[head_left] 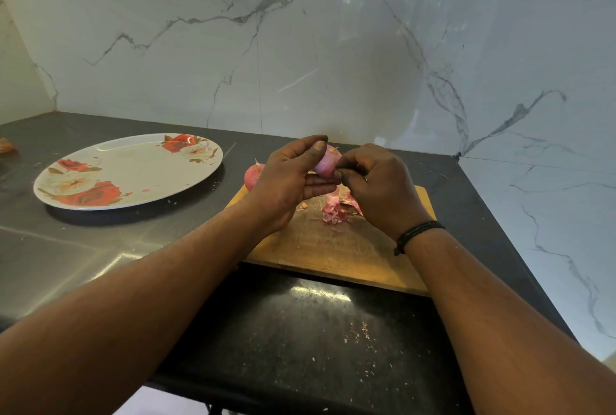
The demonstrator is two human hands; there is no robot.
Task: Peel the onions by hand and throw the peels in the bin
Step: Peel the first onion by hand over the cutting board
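Observation:
My left hand [286, 178] grips a small pink onion [326, 163] above the wooden cutting board [333, 248], thumb on top and fingers beneath. My right hand [376, 184] touches the onion's right side, its fingertips pinched at the skin. A heap of pink peels [336, 208] lies on the board under my hands. A second onion [253, 174] with its red skin on sits at the board's far left corner, partly hidden behind my left hand. No bin is in view.
A white plate with red roses [133, 171] rests on the dark counter to the left. A scrap of onion skin [6, 147] lies at the far left edge. Marble walls close the back and right. Peel crumbs dot the counter in front.

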